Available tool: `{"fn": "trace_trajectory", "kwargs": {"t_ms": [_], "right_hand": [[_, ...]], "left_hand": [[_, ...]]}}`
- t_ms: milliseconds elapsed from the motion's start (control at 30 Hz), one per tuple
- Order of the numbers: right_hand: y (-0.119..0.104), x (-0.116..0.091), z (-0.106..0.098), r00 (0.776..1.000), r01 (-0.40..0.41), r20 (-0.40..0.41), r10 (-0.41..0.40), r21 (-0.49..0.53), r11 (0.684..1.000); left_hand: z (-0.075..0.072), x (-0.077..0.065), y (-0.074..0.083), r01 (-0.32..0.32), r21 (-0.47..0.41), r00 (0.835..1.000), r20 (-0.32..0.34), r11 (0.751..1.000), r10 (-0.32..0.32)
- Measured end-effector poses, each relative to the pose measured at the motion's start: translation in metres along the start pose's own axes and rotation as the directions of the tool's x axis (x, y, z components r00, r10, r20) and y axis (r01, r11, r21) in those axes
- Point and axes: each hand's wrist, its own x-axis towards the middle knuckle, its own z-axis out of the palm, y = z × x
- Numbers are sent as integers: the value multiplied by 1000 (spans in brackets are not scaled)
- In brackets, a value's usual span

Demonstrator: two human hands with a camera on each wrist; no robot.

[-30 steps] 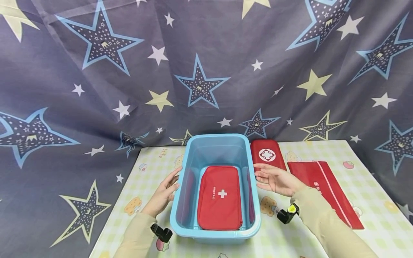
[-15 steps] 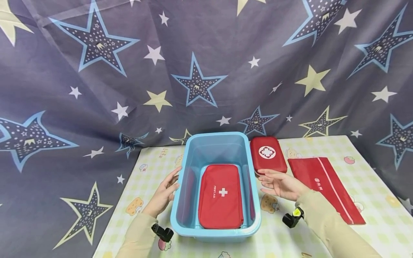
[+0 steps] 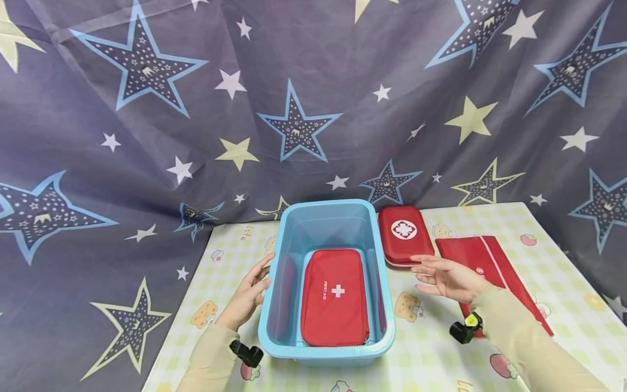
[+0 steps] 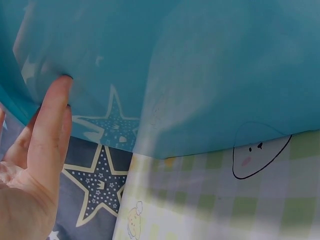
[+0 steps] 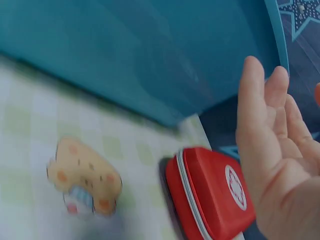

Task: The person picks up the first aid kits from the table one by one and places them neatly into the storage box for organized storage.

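Observation:
A light blue plastic bin (image 3: pixel 325 354) stands on the table, and a red first aid pouch (image 3: pixel 334 321) with a white cross lies flat inside it. My left hand (image 3: pixel 247 294) touches the bin's left wall; in the left wrist view the fingertips (image 4: pixel 60 90) rest against the blue plastic. To the right of the bin, my right hand (image 3: pixel 450 279) is held apart from it with fingers extended and nothing in them. Just beyond those fingers sits a red zippered hard case (image 3: pixel 405 247) with a white round emblem, also seen as the case (image 5: pixel 215 190) in the right wrist view.
A flat red pouch (image 3: pixel 495 267) with a white stripe lies at the right, partly hidden by my right arm. The table (image 3: pixel 578 326) has a green-and-white checked cover. A dark star-patterned curtain (image 3: pixel 313 179) hangs behind its back edge.
My right hand has moved right, away from the bin's right wall, uncovering more of the red case. My left hand stays at the bin's left side.

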Motion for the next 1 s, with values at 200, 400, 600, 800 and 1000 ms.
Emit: {"fn": "trace_trajectory", "kwargs": {"t_ms": [200, 400, 600, 800, 1000], "right_hand": [[-11, -18, -13, 1000, 9, -13, -9, 17, 1000], [-18, -35, -26, 999, 17, -40, -14, 83, 996], [-20, -56, -43, 996, 18, -93, -13, 50, 999], [-23, -81, -65, 987, 23, -158, -28, -32, 999], [-28, -98, -80, 952, -15, -302, -38, -171, 985]], "left_hand": [[0, -2, 1, -2, 1, 1000, -1, 1000, 2], [-1, -3, -1, -17, -11, 1000, 7, 1000, 17], [-1, -2, -2, -28, -17, 999, 20, 999, 28], [-1, -1, 0, -31, -16, 999, 27, 999, 31], [0, -1, 1, -19, -13, 1000, 17, 1000, 20]]}}
